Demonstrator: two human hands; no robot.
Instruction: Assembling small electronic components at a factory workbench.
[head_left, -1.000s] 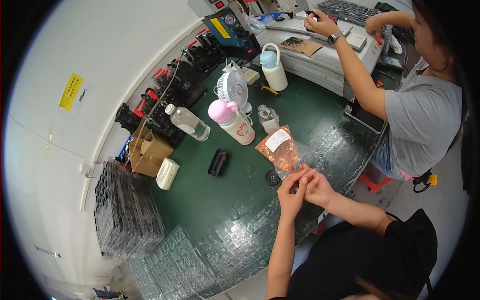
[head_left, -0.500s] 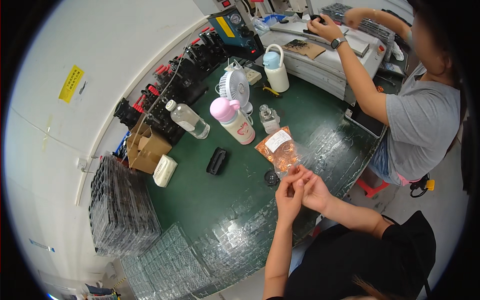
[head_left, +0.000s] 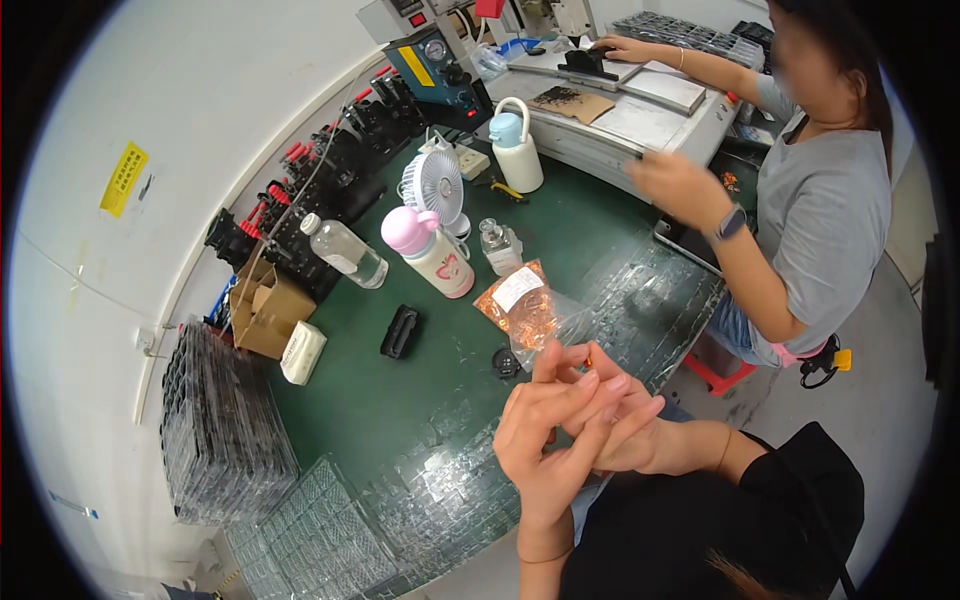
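Observation:
My left hand (head_left: 540,435) and my right hand (head_left: 635,435) meet above the near table edge, fingers crossed and pressed against each other. A tiny orange-copper spot shows between the raised fingertips; its kind is too small to make out. Just beyond my hands lies a clear bag of small copper-coloured parts (head_left: 528,318) with a white label. Next to it on the table is a round black part (head_left: 506,363). Farther left sits an oblong black plastic piece (head_left: 401,332), hollow on top.
Behind the bag stand a small glass bottle (head_left: 500,246), a pink-lidded bottle (head_left: 440,262), a white fan (head_left: 436,188) and a blue-lidded bottle (head_left: 516,155). A clear bottle (head_left: 345,252), tissue pack (head_left: 303,352) and stacked trays (head_left: 225,430) are left. A co-worker (head_left: 820,210) sits right.
My hands have risen closer to the camera, with fingers now overlapping more. The view has shifted slightly. The co-worker's near hand has come down from the machine; the other rests on a black block.

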